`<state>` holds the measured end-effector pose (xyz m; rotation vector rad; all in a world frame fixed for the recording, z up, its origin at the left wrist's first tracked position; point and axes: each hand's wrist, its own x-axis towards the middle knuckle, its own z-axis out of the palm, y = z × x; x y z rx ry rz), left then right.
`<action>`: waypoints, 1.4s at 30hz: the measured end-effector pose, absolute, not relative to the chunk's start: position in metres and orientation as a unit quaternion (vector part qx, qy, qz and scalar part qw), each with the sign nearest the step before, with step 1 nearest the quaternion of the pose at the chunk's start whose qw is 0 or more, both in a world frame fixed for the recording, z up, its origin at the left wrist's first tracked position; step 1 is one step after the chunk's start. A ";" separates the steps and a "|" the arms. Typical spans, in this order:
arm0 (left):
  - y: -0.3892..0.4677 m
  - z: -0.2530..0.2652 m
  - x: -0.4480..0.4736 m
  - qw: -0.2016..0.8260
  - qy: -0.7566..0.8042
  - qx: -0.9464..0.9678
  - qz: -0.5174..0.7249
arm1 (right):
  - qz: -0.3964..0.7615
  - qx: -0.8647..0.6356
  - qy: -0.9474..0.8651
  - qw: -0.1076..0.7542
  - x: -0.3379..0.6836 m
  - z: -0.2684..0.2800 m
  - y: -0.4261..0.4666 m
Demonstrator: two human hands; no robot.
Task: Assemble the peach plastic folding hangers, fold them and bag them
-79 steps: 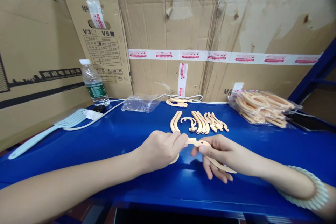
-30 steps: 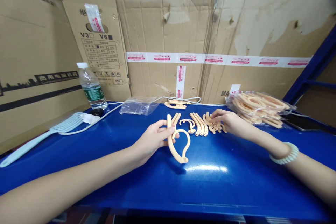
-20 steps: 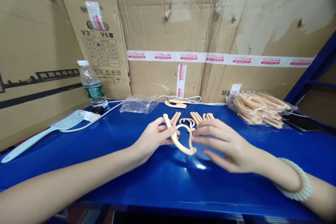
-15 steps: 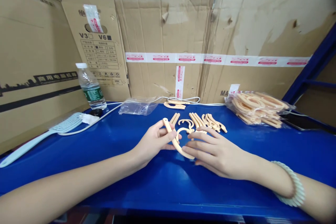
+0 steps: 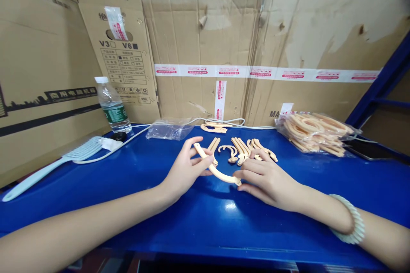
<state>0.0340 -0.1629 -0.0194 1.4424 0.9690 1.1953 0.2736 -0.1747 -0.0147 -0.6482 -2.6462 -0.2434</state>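
Observation:
A curved beige plastic hanger arm (image 5: 218, 173) is held above the blue table between my two hands. My left hand (image 5: 188, 164) pinches its upper end between thumb and fingers, with a small hole showing at the tip. At the lower end, the fingers of my right hand (image 5: 267, 177) close around the joint; what else they hold there is hidden. Just beyond my hands lie a beige hook (image 5: 229, 152), a pair of straight-looking arms (image 5: 214, 145), a group of similar arms (image 5: 241, 149) and more curved pieces (image 5: 261, 148) partly behind my right fingers.
A clear bag of beige hanger pieces (image 5: 314, 130) lies at the back right beside a dark phone (image 5: 368, 149). Farther left are an empty plastic bag (image 5: 169, 129), a water bottle (image 5: 112, 106), a light blue hairbrush (image 5: 60, 162) and a white cable (image 5: 134, 136). Cardboard (image 5: 205, 38) stands behind.
The hanger arm has turned flatter, its lower end moving right into my right fingers. My right fingers have drawn together, and the hook-shaped piece beside the arm no longer shows.

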 end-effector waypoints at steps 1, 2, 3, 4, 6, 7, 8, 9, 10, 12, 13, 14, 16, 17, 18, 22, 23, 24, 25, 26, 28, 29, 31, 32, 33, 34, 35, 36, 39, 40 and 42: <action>-0.164 -0.020 0.033 0.431 0.397 0.636 0.502 | -0.091 -0.229 -0.947 0.207 0.273 -0.015 -0.176; -0.166 -0.021 0.032 0.349 0.390 0.686 0.505 | -0.097 -0.225 -0.946 0.213 0.272 -0.015 -0.178; -0.168 -0.021 0.031 0.250 0.378 0.738 0.500 | -0.103 -0.221 -0.945 0.219 0.271 -0.015 -0.180; -0.171 -0.021 0.030 0.149 0.359 0.784 0.484 | -0.110 -0.218 -0.943 0.224 0.270 -0.015 -0.182; -0.176 -0.022 0.028 -0.002 0.300 0.853 0.426 | -0.124 -0.213 -0.941 0.233 0.268 -0.016 -0.186; -0.178 -0.023 0.028 -0.039 0.268 0.878 0.394 | -0.130 -0.211 -0.939 0.237 0.267 -0.016 -0.187; -0.180 -0.024 0.028 -0.056 0.238 0.899 0.364 | -0.138 -0.206 -0.938 0.241 0.266 -0.016 -0.188; -0.181 -0.025 0.029 -0.060 0.216 0.914 0.338 | -0.146 -0.198 -0.937 0.247 0.265 -0.016 -0.190; -0.182 -0.027 0.030 -0.058 0.203 0.924 0.319 | -0.155 -0.189 -0.936 0.253 0.264 -0.017 -0.190; -0.182 -0.031 0.032 -0.055 0.196 0.932 0.300 | -0.173 -0.174 -0.932 0.266 0.261 -0.018 -0.192; -0.182 -0.032 0.033 -0.055 0.195 0.935 0.292 | -0.179 -0.169 -0.931 0.269 0.260 -0.018 -0.192; -0.182 -0.033 0.033 -0.053 0.196 0.938 0.281 | -0.182 -0.165 -0.931 0.270 0.260 -0.019 -0.192; -0.182 -0.034 0.034 -0.048 0.204 0.946 0.247 | -0.178 -0.161 -0.934 0.266 0.258 -0.021 -0.193; -0.183 -0.034 0.034 -0.045 0.211 0.949 0.230 | -0.170 -0.160 -0.935 0.266 0.258 -0.021 -0.193; -0.184 -0.033 0.034 -0.040 0.218 0.951 0.215 | -0.157 -0.161 -0.937 0.268 0.258 -0.022 -0.193; -0.188 -0.027 0.034 -0.018 0.229 0.951 0.208 | -0.079 -0.180 -0.939 0.281 0.259 -0.024 -0.196; -0.188 -0.026 0.034 -0.011 0.225 0.950 0.215 | -0.057 -0.188 -0.940 0.280 0.259 -0.023 -0.197; -0.188 -0.025 0.033 -0.005 0.220 0.950 0.223 | -0.037 -0.197 -0.939 0.279 0.259 -0.023 -0.198; -0.187 -0.025 0.033 0.000 0.214 0.949 0.230 | -0.019 -0.205 -0.938 0.278 0.258 -0.023 -0.198; -0.187 -0.025 0.033 0.005 0.210 0.949 0.237 | -0.003 -0.211 -0.937 0.279 0.257 -0.022 -0.199; -0.185 -0.025 0.031 0.002 0.199 0.947 0.252 | 0.029 -0.218 -0.932 0.287 0.256 -0.021 -0.199; -0.183 -0.025 0.031 -0.016 0.187 0.947 0.260 | 0.051 -0.225 -0.927 0.297 0.256 -0.021 -0.198; -0.180 -0.024 0.028 -0.060 0.156 0.946 0.278 | 0.096 -0.257 -0.905 0.327 0.259 -0.019 -0.193; -0.178 -0.022 0.027 -0.070 0.142 0.944 0.290 | 0.107 -0.275 -0.891 0.346 0.262 -0.018 -0.189; -0.174 -0.021 0.025 -0.068 0.130 0.942 0.303 | 0.104 -0.290 -0.878 0.365 0.266 -0.017 -0.185; -0.170 -0.019 0.023 -0.057 0.123 0.939 0.315 | 0.086 -0.301 -0.870 0.382 0.269 -0.015 -0.180; -0.164 -0.016 0.020 -0.041 0.124 0.937 0.324 | 0.061 -0.308 -0.864 0.393 0.273 -0.014 -0.176; -0.157 -0.014 0.017 -0.028 0.129 0.936 0.326 | 0.040 -0.314 -0.860 0.400 0.277 -0.013 -0.171; -0.135 -0.007 0.007 -0.020 0.177 0.941 0.287 | 0.030 -0.335 -0.857 0.390 0.283 -0.010 -0.163; -0.128 -0.006 0.004 -0.012 0.198 0.943 0.268 | 0.033 -0.343 -0.858 0.381 0.283 -0.010 -0.162; -0.116 -0.005 -0.002 0.001 0.223 0.944 0.242 | 0.024 -0.354 -0.863 0.360 0.283 -0.010 -0.160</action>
